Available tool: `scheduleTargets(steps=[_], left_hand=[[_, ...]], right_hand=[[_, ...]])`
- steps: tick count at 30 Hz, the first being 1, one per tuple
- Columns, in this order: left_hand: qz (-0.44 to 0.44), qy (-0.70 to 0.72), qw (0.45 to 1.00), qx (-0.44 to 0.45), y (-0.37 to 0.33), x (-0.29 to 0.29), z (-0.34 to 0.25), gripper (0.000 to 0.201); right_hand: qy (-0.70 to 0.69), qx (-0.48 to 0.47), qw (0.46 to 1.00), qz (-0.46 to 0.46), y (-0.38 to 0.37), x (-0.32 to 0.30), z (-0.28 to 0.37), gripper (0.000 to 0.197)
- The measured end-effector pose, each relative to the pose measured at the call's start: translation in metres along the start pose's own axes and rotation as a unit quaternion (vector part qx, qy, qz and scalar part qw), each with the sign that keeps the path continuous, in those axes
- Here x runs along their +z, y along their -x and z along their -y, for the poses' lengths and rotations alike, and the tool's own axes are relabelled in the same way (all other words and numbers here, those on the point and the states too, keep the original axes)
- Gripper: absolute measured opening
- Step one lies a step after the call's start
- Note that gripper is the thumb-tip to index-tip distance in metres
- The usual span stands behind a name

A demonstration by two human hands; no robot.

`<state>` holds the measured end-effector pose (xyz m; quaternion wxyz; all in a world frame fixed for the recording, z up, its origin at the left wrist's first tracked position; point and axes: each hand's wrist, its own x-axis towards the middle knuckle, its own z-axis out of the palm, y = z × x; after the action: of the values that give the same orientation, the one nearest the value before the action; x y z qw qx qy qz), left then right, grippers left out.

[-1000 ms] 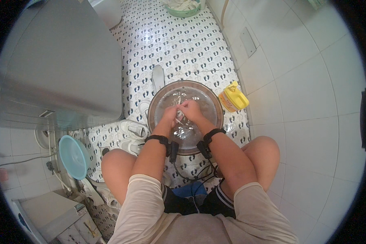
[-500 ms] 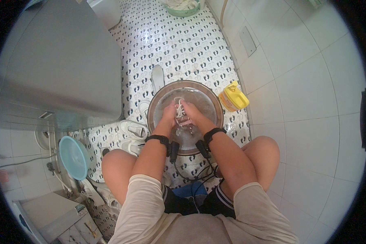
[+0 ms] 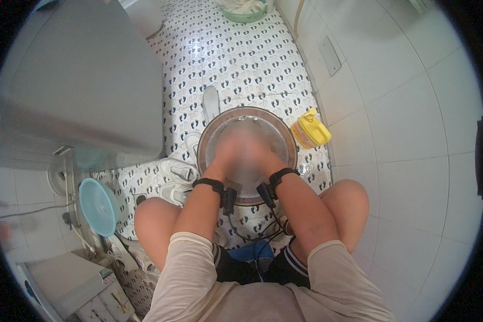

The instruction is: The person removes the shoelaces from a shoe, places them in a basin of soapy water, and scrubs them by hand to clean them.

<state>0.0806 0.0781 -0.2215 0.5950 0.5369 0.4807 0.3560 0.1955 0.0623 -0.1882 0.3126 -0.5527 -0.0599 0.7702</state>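
A round basin with a brown rim stands on the floor between my knees, with cloudy water in it. My left hand and my right hand are close together inside it. A blur covers both hands, so their fingers and anything between them are hidden. Half a second ago both hands were closed on white shoelaces in the basin. Left of the basin lie white sneakers, one by the rim and another nearer my left knee. A pale insole lies beyond the basin's far left edge.
Right of the basin stands a yellow jug near the tiled wall. A large grey appliance takes up the left. A light blue basin leans by the pipes. Far off, a green basin holds pale cloth.
A blur now hides the hands and the shoelaces that showed before. My forearms have hardly moved, and the view has shifted slightly.
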Motion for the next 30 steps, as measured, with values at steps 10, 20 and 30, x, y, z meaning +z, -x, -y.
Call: scheduleTargets(steps=[10,20,30], left_hand=[[0.004,-0.123,0.987,-0.103,0.003,-0.006,-0.025,0.024],[-0.022,0.163,0.969,-0.183,0.015,-0.002,-0.054,0.055],[-0.016,0.253,0.945,-0.205,0.015,-0.017,-0.049,0.044]], right_hand=[[0.025,-0.136,0.985,-0.104,0.0,-0.008,0.006,0.022],[0.052,-0.036,0.997,0.055,0.024,-0.001,0.001,0.038],[0.22,-0.132,0.966,-0.02,0.0,-0.013,-0.005,0.009]])
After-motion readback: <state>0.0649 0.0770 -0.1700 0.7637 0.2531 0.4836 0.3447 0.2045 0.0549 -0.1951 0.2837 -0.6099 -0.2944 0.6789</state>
